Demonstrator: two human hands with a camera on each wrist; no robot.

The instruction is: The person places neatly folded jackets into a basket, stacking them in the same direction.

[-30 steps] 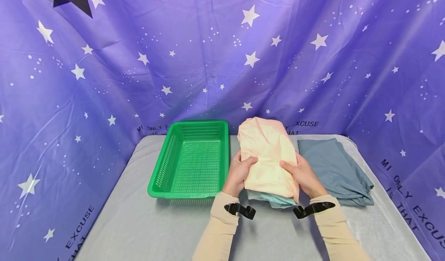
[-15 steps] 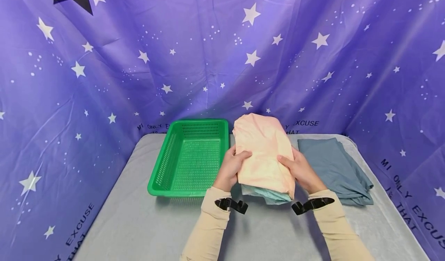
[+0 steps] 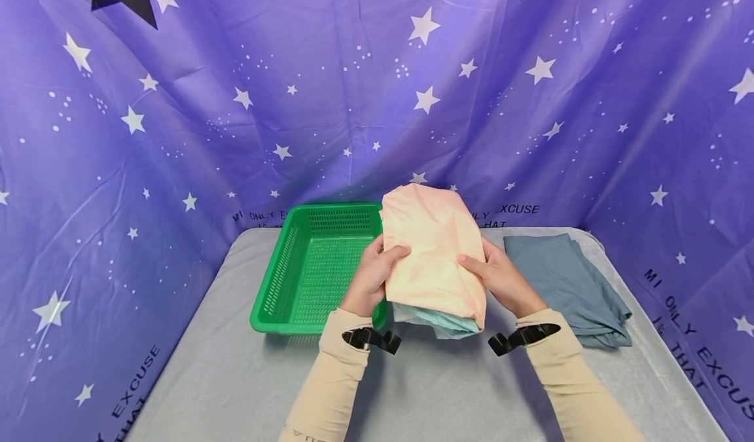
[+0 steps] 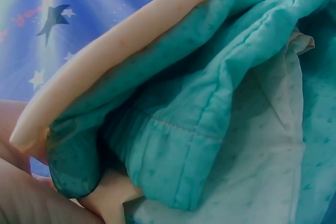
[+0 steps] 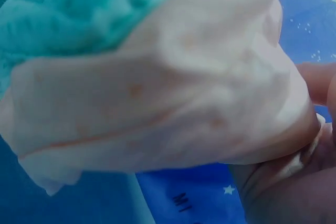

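Note:
A folded peach-pink garment [image 3: 436, 249] with teal cloth [image 3: 444, 322] sticking out below it is held up over the table. My left hand [image 3: 368, 277] grips its left side, thumb on top and fingers hidden beneath. My right hand [image 3: 505, 279] grips the right side the same way. The bundle's upper left part overlaps the right rim of a green plastic basket [image 3: 283, 329] in the head view. Loose teal folds [image 4: 181, 145] with a stitched hem hang below the peach layer in the left wrist view. From the right wrist, the pale underside [image 5: 173, 108] shows.
A folded grey-blue cloth [image 3: 556, 278] lies on the table at the right. The table [image 3: 436, 396] has a light grey cover. A purple curtain with stars [image 3: 347, 88] stands behind and on both sides. The basket is at the back left.
Both hands have carried the peach and teal bundle left and slightly up, toward the basket. Its upper left part now covers some of the basket's right rim. The grip is unchanged.

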